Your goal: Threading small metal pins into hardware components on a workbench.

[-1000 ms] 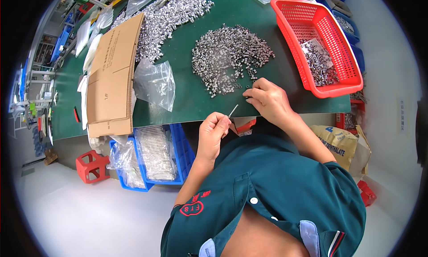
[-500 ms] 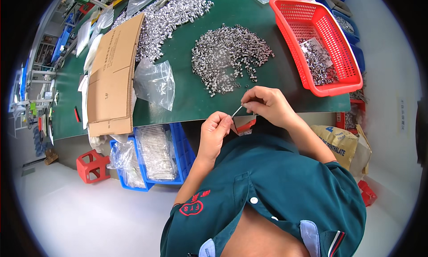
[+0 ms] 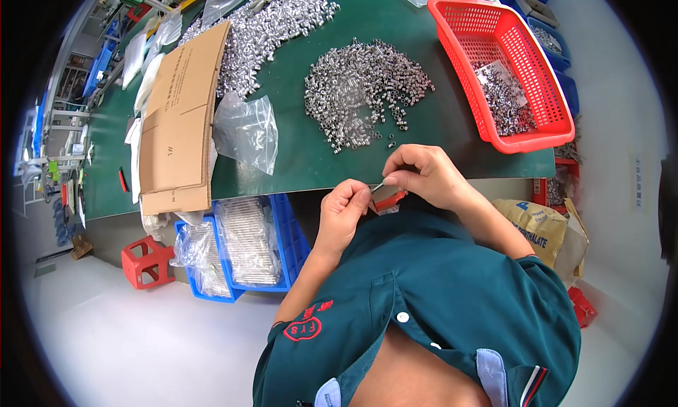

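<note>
Hands meet just off the near edge of the green counter (image 3: pixel 339 167): the left hand (image 3: pixel 342 213) and right hand (image 3: pixel 417 175) each pinch an end of a thin metal pin (image 3: pixel 377 187). Beyond lies a pile of small metal sleeves (image 3: pixel 364 89); a red basket (image 3: pixel 526 135), flattened cardboard (image 3: pixel 180 121) and a clear bag (image 3: pixel 247 132) flank it.

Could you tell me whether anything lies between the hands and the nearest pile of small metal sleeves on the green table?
Nothing visible does. The left hand and right hand meet on a thin metal pin at the table's near edge, and only bare green table separates them from the pile of metal sleeves.
</note>
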Demonstrator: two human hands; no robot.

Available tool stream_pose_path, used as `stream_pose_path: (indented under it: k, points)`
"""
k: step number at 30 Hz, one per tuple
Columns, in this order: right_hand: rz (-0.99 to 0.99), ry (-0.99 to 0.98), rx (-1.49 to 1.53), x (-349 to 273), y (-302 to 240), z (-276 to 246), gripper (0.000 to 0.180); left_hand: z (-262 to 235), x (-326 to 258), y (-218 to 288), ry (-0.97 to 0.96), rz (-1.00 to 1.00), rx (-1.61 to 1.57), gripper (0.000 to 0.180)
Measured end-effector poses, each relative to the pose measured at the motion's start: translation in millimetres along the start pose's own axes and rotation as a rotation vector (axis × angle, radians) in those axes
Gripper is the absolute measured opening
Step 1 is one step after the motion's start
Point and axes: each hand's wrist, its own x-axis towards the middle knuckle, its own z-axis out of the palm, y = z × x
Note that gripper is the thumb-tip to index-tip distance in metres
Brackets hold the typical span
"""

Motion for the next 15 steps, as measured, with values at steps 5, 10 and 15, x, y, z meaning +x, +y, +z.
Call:
stream_pose_path:
  k: [5,10,15]
  points:
    - [-0.082,0.131,-0.005,-9,5,17,0.013,1,1,-1,-0.004,0.044,-0.018,0.020]
    - [-0.082,0.003,0.067,-11,6,22,0.013,0,1,-4,-0.111,-0.095,-0.216,0.021]
    - [-0.031,-0.008,-0.015,-8,13,14,0.022,0,1,-4,-0.062,-0.105,-0.281,0.021]
